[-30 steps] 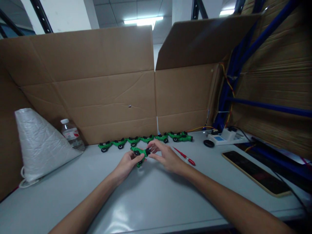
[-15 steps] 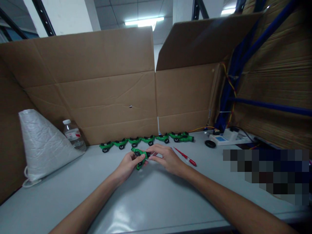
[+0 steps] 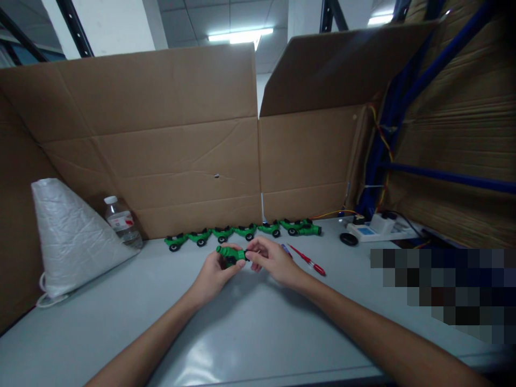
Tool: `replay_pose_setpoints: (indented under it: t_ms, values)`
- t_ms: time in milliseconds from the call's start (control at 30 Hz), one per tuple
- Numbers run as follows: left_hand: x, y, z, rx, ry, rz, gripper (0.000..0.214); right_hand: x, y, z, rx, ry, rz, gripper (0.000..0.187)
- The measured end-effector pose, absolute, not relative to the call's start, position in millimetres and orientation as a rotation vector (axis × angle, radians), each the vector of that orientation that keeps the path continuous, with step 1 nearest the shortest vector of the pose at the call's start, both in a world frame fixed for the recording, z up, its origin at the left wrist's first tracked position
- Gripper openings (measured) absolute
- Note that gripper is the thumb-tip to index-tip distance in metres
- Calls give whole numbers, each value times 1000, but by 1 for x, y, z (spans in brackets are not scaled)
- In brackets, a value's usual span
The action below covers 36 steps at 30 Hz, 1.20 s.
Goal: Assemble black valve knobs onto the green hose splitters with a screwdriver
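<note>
A small green toy vehicle [image 3: 231,252] with dark parts is held above the table, lying roughly sideways. My left hand [image 3: 213,274] is closed around it, thumb along the near side. The fingertips of my right hand [image 3: 274,260] are pinched together at the toy's dark right end; any small part between them is too small to make out. Just behind my right hand shows a bit of a blue object [image 3: 286,250], mostly hidden. To its right a red screwdriver [image 3: 308,260] lies on the table. Behind both hands stands a row of several similar green toy vehicles [image 3: 221,235] with black wheels.
Cardboard walls [image 3: 181,145] close off the back of the grey table [image 3: 226,333]. At the left are a silvery bag [image 3: 76,242] and a water bottle [image 3: 121,223]. A power strip [image 3: 374,230] and a black ring [image 3: 349,238] sit at the back right.
The toy has turned in my left hand: the green part that pointed down toward me no longer shows. My right fingers have drawn closer together, and the blue object now peeks out behind them.
</note>
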<state>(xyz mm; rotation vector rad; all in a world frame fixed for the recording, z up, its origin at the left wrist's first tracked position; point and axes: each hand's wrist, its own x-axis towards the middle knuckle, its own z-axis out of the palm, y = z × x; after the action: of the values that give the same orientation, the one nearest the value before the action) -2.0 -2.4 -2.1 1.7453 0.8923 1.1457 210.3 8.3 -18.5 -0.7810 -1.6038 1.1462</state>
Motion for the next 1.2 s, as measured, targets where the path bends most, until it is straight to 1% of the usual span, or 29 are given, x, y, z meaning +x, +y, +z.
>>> replay_pose_setpoints:
  t_ms: [167, 433, 567, 700, 867, 967, 1067, 1200]
  values:
    - [-3, -5, -3, 1842, 949, 1148, 43, 208, 10, -18, -795, -1568, 1295, 60]
    - [-6, -8, 1, 2031, 919, 1137, 32, 209, 7, -20, -924, -1678, 1312, 66]
    - [-7, -7, 4, 2027, 947, 1164, 32, 207, 4, -21, -893, -1697, 1372, 70]
    - [-9, -5, 4, 1993, 967, 1191, 33, 207, 1, -19, -868, -1739, 1386, 67]
    - [-6, -7, 1, 1948, 918, 1130, 35, 208, 1, -16, -914, -1776, 1196, 67]
    - [-4, -8, 0, 1962, 889, 1077, 33, 209, 3, -15, -942, -1722, 1118, 61]
    - [-4, -7, 0, 1919, 917, 1101, 34, 208, 3, -15, -941, -1693, 1156, 56]
    - [-8, 0, 1, 1820, 988, 1182, 40, 206, -1, -14, -914, -1750, 1268, 55]
